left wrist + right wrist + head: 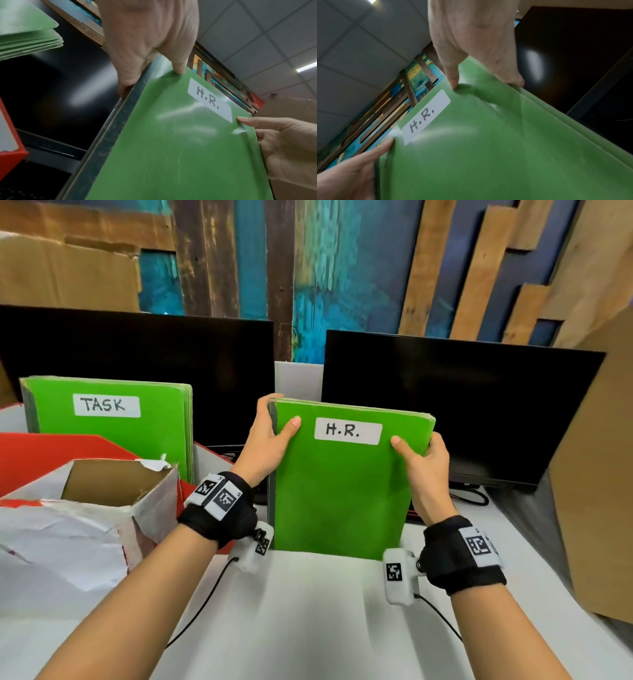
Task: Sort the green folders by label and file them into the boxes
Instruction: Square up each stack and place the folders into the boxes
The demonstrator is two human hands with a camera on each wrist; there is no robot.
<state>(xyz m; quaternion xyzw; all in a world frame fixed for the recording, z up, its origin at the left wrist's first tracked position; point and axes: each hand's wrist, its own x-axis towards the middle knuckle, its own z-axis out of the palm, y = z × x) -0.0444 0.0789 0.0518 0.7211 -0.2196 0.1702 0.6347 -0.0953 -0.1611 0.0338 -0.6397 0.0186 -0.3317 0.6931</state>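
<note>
H.R. stack point(342, 491) stood upright on the white desk point(308, 628), held on both sides.

Left hand point(265, 440) gripped the spine edge, thumb on the front cover and fingers curled behind; right hand point(423, 460) pinched the open edge the same way. The bottom edge sat on the desk in front of the right monitor point(479, 405). Off to the left, the TASK stack point(113, 419) stood in a red box point(51, 453) by the left monitor point(137, 347), with a torn white box point(85, 529) nearer the camera.
</note>
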